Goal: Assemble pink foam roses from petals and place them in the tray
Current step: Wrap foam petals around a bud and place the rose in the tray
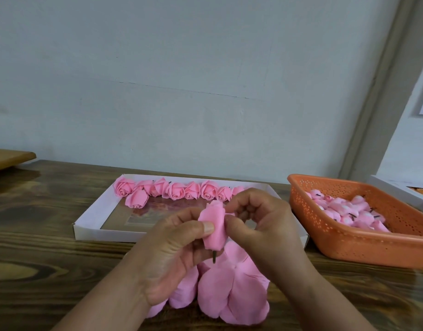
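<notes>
A half-wrapped pink foam rose (214, 225) with a short dark stem is held upright above the table. My left hand (174, 254) grips it from the left, thumb pressed on its petal. My right hand (260, 225) pinches the petal's right edge. Flat pink petals (232, 290) lie in a pile on the table just below my hands. Behind them sits a shallow white tray (91, 218) with several finished pink roses (174, 191) in a row along its far side.
An orange perforated basket (363, 244) at the right holds several pink rose cores with dark stems. A white box edge (396, 187) shows behind it. The wooden table (38, 247) meets a pale wall; a wooden board (7, 158) sits far left.
</notes>
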{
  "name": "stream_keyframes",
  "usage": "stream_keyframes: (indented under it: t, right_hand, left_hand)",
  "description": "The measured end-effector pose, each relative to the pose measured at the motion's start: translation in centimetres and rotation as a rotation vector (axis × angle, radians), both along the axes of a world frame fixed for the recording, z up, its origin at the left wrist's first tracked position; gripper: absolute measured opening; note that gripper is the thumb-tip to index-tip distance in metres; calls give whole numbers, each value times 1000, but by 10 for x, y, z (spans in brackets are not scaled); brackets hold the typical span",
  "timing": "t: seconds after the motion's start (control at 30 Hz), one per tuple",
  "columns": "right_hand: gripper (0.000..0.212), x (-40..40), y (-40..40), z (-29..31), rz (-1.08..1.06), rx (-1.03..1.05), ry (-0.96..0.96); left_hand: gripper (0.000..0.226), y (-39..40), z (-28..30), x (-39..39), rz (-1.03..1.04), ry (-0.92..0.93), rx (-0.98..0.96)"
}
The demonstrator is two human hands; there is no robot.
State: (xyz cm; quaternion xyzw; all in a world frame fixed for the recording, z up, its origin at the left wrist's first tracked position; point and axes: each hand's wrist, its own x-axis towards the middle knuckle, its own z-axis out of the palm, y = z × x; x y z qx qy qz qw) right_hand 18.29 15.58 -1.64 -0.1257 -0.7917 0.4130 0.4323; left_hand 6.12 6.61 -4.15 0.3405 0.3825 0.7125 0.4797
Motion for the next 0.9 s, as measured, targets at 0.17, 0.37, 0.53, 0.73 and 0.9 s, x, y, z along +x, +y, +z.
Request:
stream_keyframes:
  t: [0.17,0.37,0.53,0.73,0.9]
  right_hand:
    - [38,0,-9,-1,-132,187,41]
    - [42,-1,-14,1,-100,40,65]
    - [28,2,-12,6,70,-179,25]
    - [31,9,0,13,101,-133,-212]
    - [16,13,6,16,162,-29,-359]
  left_hand:
    - [30,1,0,3,61,-25,32]
    - [23,1,0,5,112,30,42]
    - [22,1,0,5,154,87,22]
    - [30,-3,0,4,257,375,-12]
    - [16,-3,-2,4,283,523,-48]
